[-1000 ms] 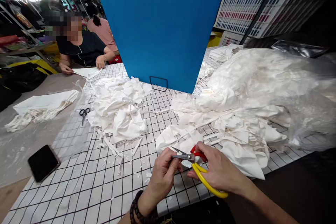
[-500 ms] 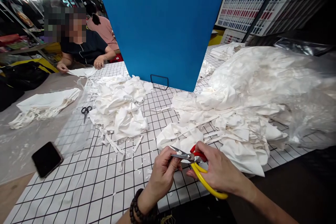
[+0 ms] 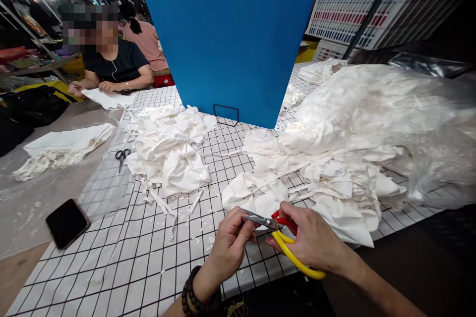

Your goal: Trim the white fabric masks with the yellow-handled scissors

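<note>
Faced a broad table under a white cloth ruled in black squares (image 3: 111,270). Saw a tall blue panel (image 3: 226,34) upright toward the far edge, and a bulky clear plastic bag full of white fabric (image 3: 379,104) along the right side. At the far left corner, saw a person in a dark top (image 3: 119,62) with both hands at a piece of white fabric. Left of the table's middle, saw a heap of crumpled white fabric (image 3: 171,153); between bag and near edge, loose white fabric pieces (image 3: 345,193); beyond the left edge, a flat stack of white fabric (image 3: 70,141). Over the near edge, had the right hand (image 3: 308,233) closed round large scissors with red and yellow handles (image 3: 274,224), blades nearly together. Had the left hand (image 3: 230,242) narrowed to a pinch at the blade tips; could not make out anything between its fingertips. Saw a black smartphone (image 3: 67,224) at the left edge, small black-handled scissors (image 3: 122,157) farther up beside the heap, a dark bead bracelet (image 3: 191,290) on the left wrist, and tiny white clippings (image 3: 197,240) scattered toward the near edge.
</note>
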A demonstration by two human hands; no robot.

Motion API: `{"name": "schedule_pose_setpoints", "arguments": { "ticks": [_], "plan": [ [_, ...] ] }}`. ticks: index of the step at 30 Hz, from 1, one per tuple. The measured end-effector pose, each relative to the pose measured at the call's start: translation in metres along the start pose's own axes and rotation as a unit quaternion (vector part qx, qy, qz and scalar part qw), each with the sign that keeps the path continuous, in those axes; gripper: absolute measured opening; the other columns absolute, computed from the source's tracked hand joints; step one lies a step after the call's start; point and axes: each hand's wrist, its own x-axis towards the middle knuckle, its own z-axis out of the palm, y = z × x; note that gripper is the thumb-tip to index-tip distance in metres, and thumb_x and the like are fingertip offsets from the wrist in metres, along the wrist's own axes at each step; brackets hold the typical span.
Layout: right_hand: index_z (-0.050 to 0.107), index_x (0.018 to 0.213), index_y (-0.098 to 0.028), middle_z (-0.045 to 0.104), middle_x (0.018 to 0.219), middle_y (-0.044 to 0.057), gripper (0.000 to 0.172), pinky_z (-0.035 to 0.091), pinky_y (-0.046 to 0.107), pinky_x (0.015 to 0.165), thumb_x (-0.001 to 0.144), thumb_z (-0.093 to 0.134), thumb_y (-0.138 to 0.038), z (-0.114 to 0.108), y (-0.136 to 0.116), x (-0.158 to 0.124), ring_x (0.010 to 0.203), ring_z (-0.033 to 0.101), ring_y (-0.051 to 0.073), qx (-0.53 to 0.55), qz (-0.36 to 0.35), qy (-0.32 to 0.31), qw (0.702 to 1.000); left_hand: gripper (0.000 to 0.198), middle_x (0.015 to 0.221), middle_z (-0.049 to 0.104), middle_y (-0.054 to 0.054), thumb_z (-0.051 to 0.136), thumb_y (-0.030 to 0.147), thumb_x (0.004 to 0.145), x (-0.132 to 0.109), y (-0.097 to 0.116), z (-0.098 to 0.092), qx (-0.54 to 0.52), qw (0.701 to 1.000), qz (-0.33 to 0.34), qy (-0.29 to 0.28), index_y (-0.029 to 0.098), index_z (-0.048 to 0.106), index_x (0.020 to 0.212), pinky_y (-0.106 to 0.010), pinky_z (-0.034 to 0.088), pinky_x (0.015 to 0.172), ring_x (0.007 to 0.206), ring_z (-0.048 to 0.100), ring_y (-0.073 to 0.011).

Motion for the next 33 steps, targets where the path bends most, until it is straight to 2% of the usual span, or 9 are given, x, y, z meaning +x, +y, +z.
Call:
{"name": "schedule_pose_setpoints", "arguments": {
  "ticks": [7, 13, 17, 20, 22, 24, 29, 31, 33],
  "plan": [
    [0.040, 0.075, -0.023, 0.052, 0.063, -0.004, 0.041, 0.030, 0.025, 0.055, 0.071, 0.068, -0.053, -0.002, -0.001, 0.003, 0.056, 0.047, 0.014, -0.016, -0.025, -0.001, 1.000, 0.021, 0.082, 0.055, -0.004, 0.048, 0.028, 0.096, -0.001, 0.000, -0.004, -0.003, 1.000, -0.008, -0.014, 0.018, 0.064, 0.086, -0.026, 0.047, 0.065, 0.071, 0.056, -0.0138],
    [0.038, 0.070, -0.023, 0.047, 0.058, -0.006, 0.038, 0.028, 0.024, 0.051, 0.071, 0.069, -0.045, 0.014, 0.005, 0.002, 0.053, 0.041, 0.012, 0.025, -0.035, 0.013, 0.999, 0.024, 0.086, 0.051, -0.003, 0.048, 0.030, 0.096, 0.000, -0.001, 0.000, -0.073, 0.997, -0.034, -0.017, 0.016, 0.065, 0.087, -0.025, 0.048, 0.060, 0.066, 0.057, -0.0119],
    [0.042, 0.072, -0.023, 0.048, 0.059, -0.006, 0.036, 0.032, 0.023, 0.049, 0.071, 0.072, -0.043, 0.010, 0.032, 0.002, 0.053, 0.041, 0.011, 0.134, -0.005, 0.005, 0.991, 0.024, 0.082, 0.052, -0.003, 0.050, 0.031, 0.095, -0.007, -0.004, -0.008, -0.091, 0.995, -0.040, -0.013, 0.016, 0.064, 0.084, -0.027, 0.044, 0.066, 0.069, 0.056, -0.0136],
    [0.048, 0.082, -0.022, 0.058, 0.072, -0.002, 0.026, 0.040, 0.024, 0.052, 0.079, 0.066, -0.041, 0.000, 0.059, 0.018, 0.060, 0.051, 0.013, 0.203, 0.057, 0.066, 0.975, 0.026, 0.078, 0.052, -0.004, 0.050, 0.033, 0.094, -0.018, -0.008, -0.022, -0.081, 0.996, -0.042, -0.006, 0.016, 0.063, 0.079, -0.029, 0.040, 0.070, 0.074, 0.052, -0.0164],
    [0.052, 0.090, -0.022, 0.061, 0.076, 0.000, 0.022, 0.041, 0.026, 0.055, 0.081, 0.063, -0.038, 0.001, 0.067, 0.039, 0.063, 0.054, 0.015, 0.158, 0.070, 0.100, 0.980, 0.028, 0.078, 0.052, -0.004, 0.049, 0.035, 0.094, -0.025, -0.011, -0.030, -0.073, 0.996, -0.052, 0.007, 0.016, 0.062, 0.078, -0.030, 0.038, 0.072, 0.075, 0.050, -0.0175],
    [0.055, 0.097, -0.022, 0.061, 0.074, -0.001, 0.019, 0.040, 0.027, 0.058, 0.081, 0.060, -0.032, 0.012, 0.065, 0.065, 0.063, 0.054, 0.016, 0.121, 0.018, 0.062, 0.991, 0.028, 0.077, 0.051, -0.004, 0.048, 0.036, 0.094, -0.031, -0.014, -0.033, -0.063, 0.996, -0.058, 0.020, 0.017, 0.060, 0.076, -0.030, 0.037, 0.072, 0.076, 0.049, -0.0180],
    [0.058, 0.084, -0.020, 0.063, 0.077, -0.001, 0.020, 0.041, 0.028, 0.066, 0.069, 0.070, -0.023, 0.043, 0.044, 0.112, 0.072, 0.057, 0.016, 0.139, -0.053, 0.013, 0.989, 0.028, 0.073, 0.047, -0.003, 0.048, 0.034, 0.092, -0.038, -0.016, -0.042, -0.052, 0.995, -0.047, 0.068, 0.018, 0.054, 0.070, -0.029, 0.036, 0.067, 0.071, 0.046, -0.0168],
    [0.054, 0.083, -0.020, 0.062, 0.075, -0.001, 0.018, 0.040, 0.027, 0.061, 0.074, 0.067, -0.028, 0.036, 0.041, 0.116, 0.067, 0.055, 0.014, 0.154, -0.056, 0.013, 0.986, 0.026, 0.070, 0.045, -0.002, 0.051, 0.031, 0.090, -0.034, -0.008, -0.060, -0.071, 0.990, -0.026, 0.120, 0.018, 0.052, 0.068, -0.028, 0.037, 0.063, 0.068, 0.044, -0.0157],
    [0.050, 0.087, -0.020, 0.060, 0.076, -0.001, 0.020, 0.041, 0.025, 0.056, 0.080, 0.062, -0.035, 0.014, 0.038, 0.110, 0.066, 0.056, 0.014, 0.205, -0.057, 0.010, 0.977, 0.022, 0.069, 0.043, -0.001, 0.053, 0.027, 0.086, -0.020, 0.010, -0.086, -0.081, 0.980, 0.015, 0.179, 0.018, 0.050, 0.067, -0.026, 0.037, 0.059, 0.065, 0.042, -0.0141]
  ]
}}
